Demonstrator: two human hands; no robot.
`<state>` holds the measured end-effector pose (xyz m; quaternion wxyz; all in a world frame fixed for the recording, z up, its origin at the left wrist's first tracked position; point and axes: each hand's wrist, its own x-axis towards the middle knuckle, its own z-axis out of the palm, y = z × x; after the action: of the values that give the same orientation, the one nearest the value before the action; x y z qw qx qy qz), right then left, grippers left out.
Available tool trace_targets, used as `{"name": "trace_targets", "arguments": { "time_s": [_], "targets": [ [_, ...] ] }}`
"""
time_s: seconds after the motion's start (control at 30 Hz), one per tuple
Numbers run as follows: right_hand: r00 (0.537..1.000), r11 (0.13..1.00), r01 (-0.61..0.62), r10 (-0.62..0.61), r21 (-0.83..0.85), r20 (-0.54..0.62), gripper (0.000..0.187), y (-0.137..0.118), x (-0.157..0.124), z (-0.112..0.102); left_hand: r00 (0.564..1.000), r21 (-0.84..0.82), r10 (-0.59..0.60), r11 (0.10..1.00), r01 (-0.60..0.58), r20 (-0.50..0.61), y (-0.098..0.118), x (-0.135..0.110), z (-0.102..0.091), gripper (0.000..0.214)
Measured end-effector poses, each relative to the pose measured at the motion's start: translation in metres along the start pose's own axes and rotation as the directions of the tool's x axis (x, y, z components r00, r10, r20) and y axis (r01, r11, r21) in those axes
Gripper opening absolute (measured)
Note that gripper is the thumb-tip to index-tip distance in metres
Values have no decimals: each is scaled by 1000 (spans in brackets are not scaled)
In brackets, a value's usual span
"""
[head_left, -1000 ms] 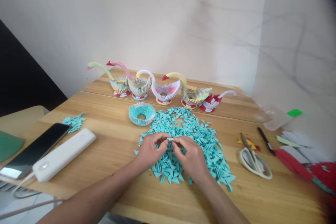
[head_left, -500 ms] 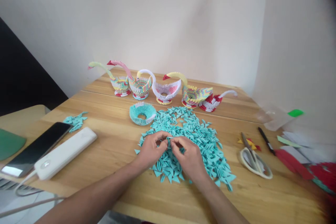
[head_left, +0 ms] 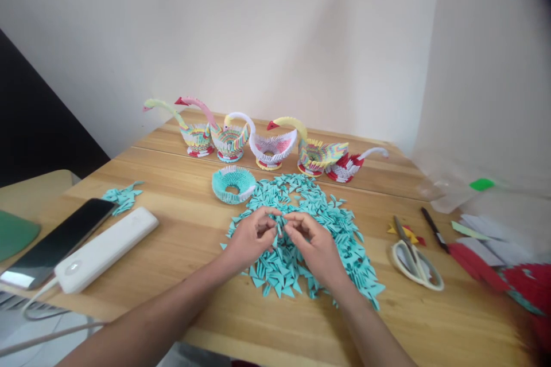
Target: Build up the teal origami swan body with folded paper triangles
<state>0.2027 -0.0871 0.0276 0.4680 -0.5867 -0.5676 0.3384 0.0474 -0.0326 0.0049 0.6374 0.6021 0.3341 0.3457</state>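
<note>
My left hand (head_left: 253, 236) and my right hand (head_left: 313, 243) meet over a heap of small teal folded paper pieces (head_left: 340, 241). Their fingertips pinch a small teal paper piece (head_left: 280, 222) from both sides; fingers partly cover it, and its exact shape is hard to make out. Just beyond my left hand stands a teal bowl-shaped piece (head_left: 235, 185) built from interlocked folded paper, with a few white pieces along its rim.
Several paper swans (head_left: 275, 146) line the back of the wooden table (head_left: 181, 304). A phone (head_left: 60, 241), a white power bank (head_left: 105, 249) and a few teal pieces (head_left: 123, 199) lie left. Scissors (head_left: 415, 261), a black pen (head_left: 434, 229) and red paper (head_left: 473, 266) lie right.
My fingertips have shifted slightly up and away from me, and the right hand's thumb and forefinger have spread a little. The bowl-shaped piece and the heap stay in place.
</note>
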Motion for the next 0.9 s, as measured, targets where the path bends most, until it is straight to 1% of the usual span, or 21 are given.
{"name": "trace_targets", "arguments": {
  "time_s": [0.1, 0.17, 0.23, 0.3, 0.37, 0.57, 0.77, 0.9],
  "targets": [
    [995, 997, -56, 51, 61, 88, 22, 2, 1, -1, 1000, 4, 14, 1000, -14, 25, 0, 0, 1, 32],
    [988, 994, -72, 60, 79, 145, 23, 3, 1, -1, 998, 35, 56, 998, -57, 30, -1, 0, 1, 33],
    [983, 994, -76, 60, 84, 172, 23, 4, 1, -1, 993, 106, 118, 987, -120, 25, -1, 0, 0, 34],
    [985, 994, -70, 56, 82, 163, 21, 3, 1, -1, 985, 188, 173, 967, -174, 22, 0, -2, 0, 36],
    [989, 995, -66, 56, 73, 135, 21, 1, 2, -1, 979, 245, 202, 948, -201, 22, 2, -4, 0, 37],
    [995, 994, -68, 62, 84, 74, 23, 0, 3, -3, 962, 335, 273, 908, -250, -21, 2, -8, 1, 40],
    [997, 994, -62, 58, 87, 48, 22, 1, 2, 1, 941, 443, 328, 858, -260, -82, -2, -9, 4, 39],
    [999, 997, -36, 36, 63, 10, 22, 1, 1, 3, 927, 477, 360, 836, -271, -104, -3, -10, 5, 38]
  ]
}}
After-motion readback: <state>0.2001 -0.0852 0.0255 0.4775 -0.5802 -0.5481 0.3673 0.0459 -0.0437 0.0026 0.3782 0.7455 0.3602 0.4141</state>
